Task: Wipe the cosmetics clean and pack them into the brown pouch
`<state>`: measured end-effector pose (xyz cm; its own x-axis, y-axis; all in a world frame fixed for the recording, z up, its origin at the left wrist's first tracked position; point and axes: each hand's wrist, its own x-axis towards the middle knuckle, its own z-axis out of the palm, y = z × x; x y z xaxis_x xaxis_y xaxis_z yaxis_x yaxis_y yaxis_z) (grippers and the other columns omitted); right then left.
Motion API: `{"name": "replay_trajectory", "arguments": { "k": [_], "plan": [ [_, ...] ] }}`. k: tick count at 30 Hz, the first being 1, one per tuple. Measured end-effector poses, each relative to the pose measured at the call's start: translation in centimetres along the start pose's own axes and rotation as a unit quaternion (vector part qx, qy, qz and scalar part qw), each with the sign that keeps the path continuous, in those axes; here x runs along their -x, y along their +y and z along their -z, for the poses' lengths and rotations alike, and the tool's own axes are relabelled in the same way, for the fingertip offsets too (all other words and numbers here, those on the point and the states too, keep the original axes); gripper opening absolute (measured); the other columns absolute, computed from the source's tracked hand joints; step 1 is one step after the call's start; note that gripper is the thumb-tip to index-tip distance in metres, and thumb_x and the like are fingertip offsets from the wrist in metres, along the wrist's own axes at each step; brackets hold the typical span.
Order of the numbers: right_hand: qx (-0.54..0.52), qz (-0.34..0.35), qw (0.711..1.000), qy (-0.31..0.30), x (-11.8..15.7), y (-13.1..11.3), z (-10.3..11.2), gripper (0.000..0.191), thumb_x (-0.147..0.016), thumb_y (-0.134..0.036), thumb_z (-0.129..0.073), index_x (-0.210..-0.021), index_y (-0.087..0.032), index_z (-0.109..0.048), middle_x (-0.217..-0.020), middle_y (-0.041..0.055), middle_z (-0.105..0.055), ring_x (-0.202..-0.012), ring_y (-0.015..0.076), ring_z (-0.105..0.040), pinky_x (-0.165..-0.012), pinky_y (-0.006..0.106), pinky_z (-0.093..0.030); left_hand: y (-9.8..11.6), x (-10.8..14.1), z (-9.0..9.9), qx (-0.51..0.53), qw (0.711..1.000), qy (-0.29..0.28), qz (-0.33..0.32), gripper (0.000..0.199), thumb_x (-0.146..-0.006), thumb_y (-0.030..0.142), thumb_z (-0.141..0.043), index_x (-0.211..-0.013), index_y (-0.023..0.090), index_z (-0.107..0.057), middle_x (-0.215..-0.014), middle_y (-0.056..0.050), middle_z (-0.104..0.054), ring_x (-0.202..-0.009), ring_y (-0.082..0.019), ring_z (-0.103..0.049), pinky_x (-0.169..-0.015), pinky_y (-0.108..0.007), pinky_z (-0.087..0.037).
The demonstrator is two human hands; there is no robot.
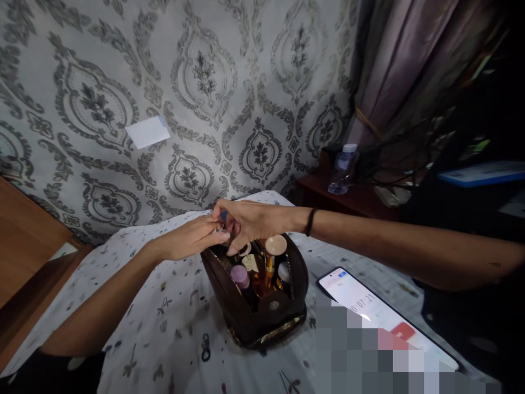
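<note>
A dark brown toiletry bag [262, 323] stands unzipped on the patterned white cloth. Packed upright inside are several bottles and jars: a pink-purple lid [240, 276], a round beige cap [276, 245], an amber bottle [266, 282] and a greyish lid [284, 272]. At the bag's far left corner my left hand [197, 236] has its fingers drawn together. Right beside it, my right hand [252, 221] curls over the bag's opening, thumb pointing down. The fingertips of both hands meet around something small, bluish and dark, too hidden to name.
A phone [385, 314] with a lit timer lies right of the bag, partly pixelated. Behind it, a clear bottle [344, 169] stands on a dark red surface [315, 189] near cables. A wooden panel [28, 241] borders the left, and patterned wallpaper [205, 98] rises behind.
</note>
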<state>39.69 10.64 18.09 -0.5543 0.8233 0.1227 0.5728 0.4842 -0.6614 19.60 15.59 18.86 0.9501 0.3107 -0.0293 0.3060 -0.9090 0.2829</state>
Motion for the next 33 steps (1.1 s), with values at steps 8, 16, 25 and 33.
{"name": "replay_trajectory", "arguments": {
  "k": [8,16,25,33],
  "plan": [
    [-0.137,-0.071,0.988,-0.018,0.0,0.5,-0.6,0.067,-0.062,-0.028,-0.085,-0.111,-0.025,-0.039,-0.068,-0.0116,-0.052,-0.060,0.0117,-0.055,-0.055,0.022,-0.043,0.1,-0.2,-0.4,0.002,1.000,0.019,0.009,0.054,-0.102,0.052,-0.021,-0.087,0.018,-0.059,-0.090,-0.005,-0.061,-0.093,-0.020,-0.058,-0.091,-0.034,-0.045],
    [-0.175,-0.053,0.983,-0.028,-0.1,0.9,-0.4,0.067,-0.061,-0.021,-0.085,-0.111,-0.024,-0.039,-0.074,-0.0103,-0.050,-0.067,0.0102,-0.053,-0.060,0.023,-0.046,0.2,-0.2,-0.5,0.016,0.999,0.033,0.019,0.056,-0.101,0.058,-0.020,-0.084,0.018,-0.056,-0.081,-0.003,-0.058,-0.085,-0.018,-0.056,-0.086,-0.032,-0.046],
    [-0.247,-0.057,0.967,-0.031,1.1,2.0,1.2,0.066,-0.063,-0.025,-0.086,-0.120,-0.019,-0.055,-0.088,-0.0038,-0.058,-0.076,0.0108,-0.057,-0.067,0.023,-0.048,-0.1,0.0,-0.3,0.048,0.997,0.054,0.026,0.050,-0.102,0.053,-0.024,-0.090,0.018,-0.058,-0.087,-0.004,-0.060,-0.088,-0.019,-0.057,-0.085,-0.031,-0.046],
    [-0.503,-0.081,0.855,0.094,2.3,3.8,2.9,0.023,-0.072,-0.020,-0.082,-0.083,-0.016,-0.063,-0.079,-0.0011,-0.067,-0.071,0.0086,-0.063,-0.067,0.018,-0.052,0.2,0.4,-0.1,0.055,0.996,0.063,0.040,0.039,-0.101,0.047,-0.037,-0.113,0.019,-0.061,-0.115,-0.007,-0.065,-0.101,-0.020,-0.060,-0.088,-0.028,-0.043]
  ]
}}
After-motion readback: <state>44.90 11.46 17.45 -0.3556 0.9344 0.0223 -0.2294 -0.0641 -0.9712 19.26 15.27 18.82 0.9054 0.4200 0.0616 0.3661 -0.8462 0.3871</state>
